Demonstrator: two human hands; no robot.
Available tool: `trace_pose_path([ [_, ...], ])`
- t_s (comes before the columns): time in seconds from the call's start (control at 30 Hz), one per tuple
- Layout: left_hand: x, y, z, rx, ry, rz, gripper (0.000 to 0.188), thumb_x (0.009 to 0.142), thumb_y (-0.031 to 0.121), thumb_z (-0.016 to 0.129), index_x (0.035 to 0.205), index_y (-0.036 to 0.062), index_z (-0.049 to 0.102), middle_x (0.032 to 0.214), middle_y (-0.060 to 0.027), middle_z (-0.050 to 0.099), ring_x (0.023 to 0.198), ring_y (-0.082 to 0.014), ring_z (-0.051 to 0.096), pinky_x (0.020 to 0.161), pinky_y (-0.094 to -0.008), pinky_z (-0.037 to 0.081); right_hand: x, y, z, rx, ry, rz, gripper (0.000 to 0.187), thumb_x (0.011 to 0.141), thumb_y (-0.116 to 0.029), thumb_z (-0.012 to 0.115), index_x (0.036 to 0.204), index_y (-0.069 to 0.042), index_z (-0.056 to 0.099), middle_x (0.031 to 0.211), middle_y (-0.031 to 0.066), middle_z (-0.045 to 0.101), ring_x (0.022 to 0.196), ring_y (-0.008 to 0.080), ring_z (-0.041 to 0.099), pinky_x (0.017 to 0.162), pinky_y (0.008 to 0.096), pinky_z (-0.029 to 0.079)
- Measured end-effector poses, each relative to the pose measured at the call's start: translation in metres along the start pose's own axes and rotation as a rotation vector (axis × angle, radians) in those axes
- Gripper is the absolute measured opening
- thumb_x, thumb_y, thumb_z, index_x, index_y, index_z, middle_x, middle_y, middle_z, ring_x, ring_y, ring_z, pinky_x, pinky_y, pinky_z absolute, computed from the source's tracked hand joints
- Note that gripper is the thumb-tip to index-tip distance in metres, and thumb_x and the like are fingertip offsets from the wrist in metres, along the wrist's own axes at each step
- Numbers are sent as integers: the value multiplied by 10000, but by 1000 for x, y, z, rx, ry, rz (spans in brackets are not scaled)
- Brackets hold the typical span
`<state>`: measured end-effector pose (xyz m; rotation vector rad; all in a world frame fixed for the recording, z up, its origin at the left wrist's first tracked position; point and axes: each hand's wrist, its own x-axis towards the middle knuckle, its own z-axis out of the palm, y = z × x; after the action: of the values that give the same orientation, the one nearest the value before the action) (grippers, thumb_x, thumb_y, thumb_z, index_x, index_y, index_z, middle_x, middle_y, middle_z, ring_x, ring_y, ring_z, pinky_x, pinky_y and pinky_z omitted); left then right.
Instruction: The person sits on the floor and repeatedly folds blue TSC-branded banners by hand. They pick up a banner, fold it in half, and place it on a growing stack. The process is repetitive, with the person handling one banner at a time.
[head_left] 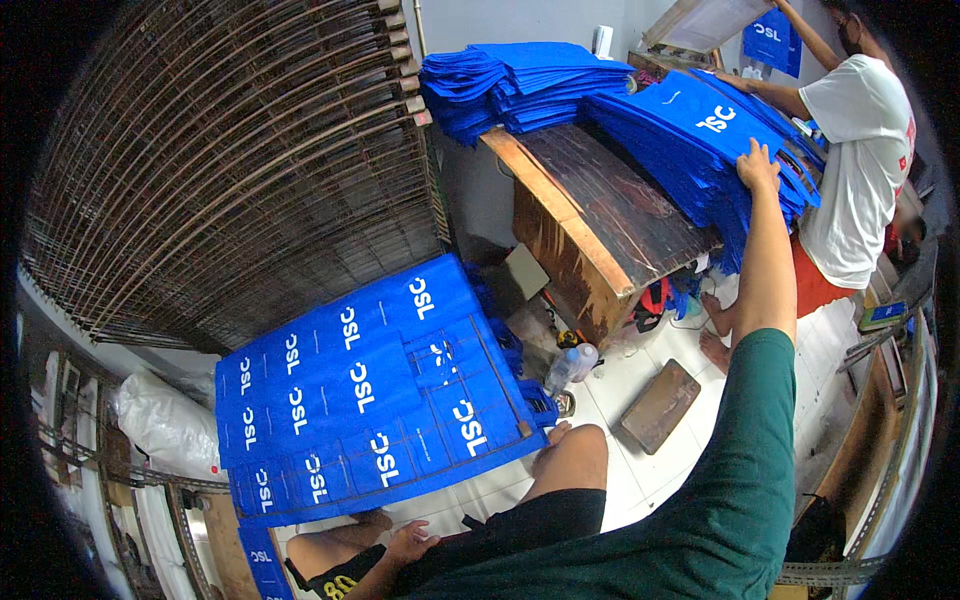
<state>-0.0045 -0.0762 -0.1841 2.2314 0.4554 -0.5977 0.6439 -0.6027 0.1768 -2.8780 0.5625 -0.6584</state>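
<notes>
My right arm, in a green sleeve, reaches far forward. My right hand (pixel 758 168) is at the near edge of a fanned stack of blue fabric bags (pixel 660 125) with a white print, on the table. Its fingers look spread against the top bag, not closed round it. Low in the view, my left hand (pixel 408 545) rests by my thigh with its fingers loosely apart and nothing in it. Left of my knees, several printed blue bags (pixel 330 400) lie in rows on a wire rack tray (pixel 505 380).
A tall stack of wire trays (pixel 230 150) rises at the left. More blue bags (pixel 540 80) are piled on the wooden table (pixel 610 190). At the right a co-worker (pixel 860 170) in a white shirt holds up a frame (pixel 710 25). A brown block (pixel 660 405) and bottles (pixel 578 362) stand on the floor.
</notes>
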Motion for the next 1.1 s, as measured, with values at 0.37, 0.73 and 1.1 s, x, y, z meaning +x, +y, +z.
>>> trace_pose_path([
  [0.37, 18, -27, 17, 25, 73, 123, 518, 731, 380, 688, 1106, 62, 526, 826, -132, 620, 760, -219, 631, 684, -374, 505, 0, 2, -19, 9, 17, 18, 397, 774, -290, 471, 1148, -199, 571, 1179, 152, 537, 1151, 332, 448, 948, 453, 358],
  [0.73, 47, 117, -50, -341, 101, 247, 478, 802, 325, 631, 1159, 36, 497, 1097, -137, 567, 976, -227, 553, 844, -342, 440, -97, -26, -124, 272, 920, -716, 323, 675, -11, 528, 970, -106, 622, 942, 99, 605, 909, 295, 548, 817, 382, 417],
  [1.1, 65, 234, -151, -1763, -600, 312, 1128, 545, 899, 263, 1360, 120, 234, 1340, -205, 326, 1170, -407, 397, 743, -497, 485, -369, -68, -172, 617, 512, -1308, 249, 687, -149, 606, 843, 44, 590, 800, 168, 576, 781, 322, 547, 732, 424, 423],
])
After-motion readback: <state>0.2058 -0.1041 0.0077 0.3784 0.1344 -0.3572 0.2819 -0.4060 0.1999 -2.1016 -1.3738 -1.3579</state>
